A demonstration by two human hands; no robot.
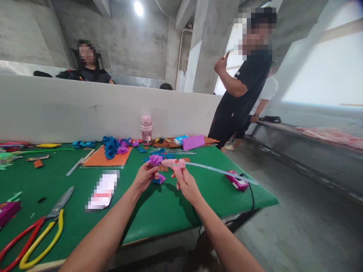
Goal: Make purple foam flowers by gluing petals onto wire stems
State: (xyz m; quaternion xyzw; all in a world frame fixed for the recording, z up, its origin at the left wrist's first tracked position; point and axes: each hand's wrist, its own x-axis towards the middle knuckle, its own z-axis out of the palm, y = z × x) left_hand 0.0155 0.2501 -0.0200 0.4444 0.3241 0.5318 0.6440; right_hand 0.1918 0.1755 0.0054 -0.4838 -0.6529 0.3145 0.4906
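Head view:
1. Edges: front edge of green table [210, 204] passes under both forearms; right corner lies beyond purple box [235, 181]. White partition [85, 109] lines the far side.
2. Room: green surface stretches between right hand [187, 184] and box; phone [102, 189] lies left of left hand [144, 176].
3. Left hand: fingertips pinched together at purple flower [155, 159].
4. Right hand: curled round handle of pink glue gun [178, 164], nozzle just beside flower; contact unclear. Long glue stick [221, 169] juts rightward from its rear.
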